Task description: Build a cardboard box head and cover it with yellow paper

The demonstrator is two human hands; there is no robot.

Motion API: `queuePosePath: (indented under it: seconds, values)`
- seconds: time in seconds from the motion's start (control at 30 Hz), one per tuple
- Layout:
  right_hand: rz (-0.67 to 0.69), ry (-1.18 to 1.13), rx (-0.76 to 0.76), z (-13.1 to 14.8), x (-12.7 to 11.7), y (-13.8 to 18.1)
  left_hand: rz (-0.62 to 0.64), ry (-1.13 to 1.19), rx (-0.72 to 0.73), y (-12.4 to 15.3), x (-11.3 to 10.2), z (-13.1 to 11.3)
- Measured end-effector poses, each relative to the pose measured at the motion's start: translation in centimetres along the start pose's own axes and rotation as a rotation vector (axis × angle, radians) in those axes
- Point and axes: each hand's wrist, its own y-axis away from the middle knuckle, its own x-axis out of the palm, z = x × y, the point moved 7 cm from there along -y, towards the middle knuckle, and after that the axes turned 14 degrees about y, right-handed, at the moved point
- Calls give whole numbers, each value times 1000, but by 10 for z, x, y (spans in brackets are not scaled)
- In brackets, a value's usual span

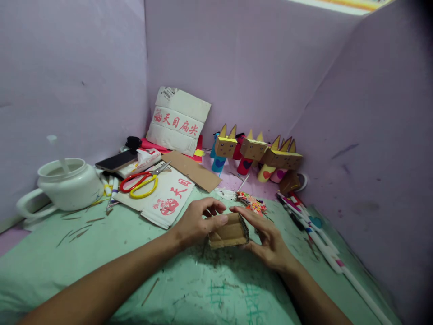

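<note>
A small brown cardboard box shape (pixel 228 234) with its corrugated edge showing is held between my hands, just above the table. My left hand (pixel 199 221) grips it at the left, thumb lying along its upper edge and fingers curled behind. On the other side, my right hand (pixel 269 237) has its fingers over the far right corner and its thumb at the lower right edge. Behind my left hand lie scissors (pixel 144 183) with one red and one yellow handle, on a white printed cardboard piece (pixel 174 198). Whether the box shape has an open inside I cannot tell.
Several cardboard animal figures (pixel 226 146) on coloured tubes stand at the back. A white mug (pixel 72 187) and a phone (pixel 117 160) are at left. Markers (pixel 321 239) lie along the right. Purple walls (pixel 230 58) enclose the green-covered table (pixel 111 253), where scraps are scattered.
</note>
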Motion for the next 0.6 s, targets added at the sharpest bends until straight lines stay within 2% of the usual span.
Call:
queuePosePath:
  seconds: [0.07, 0.27, 0.43, 0.6]
  values:
    - [24, -19, 1, 0, 2, 0, 13, 16, -81, -1, 1, 5]
    - [56, -44, -54, 13, 4, -7, 76, -77, -153, 2, 10, -3]
    - [77, -22, -69, 18, 5, -10, 124, 176, -251, 0, 17, 5]
    - [113, -15, -36, 15, 8, -8, 81, 394, -299, -1, 17, 15]
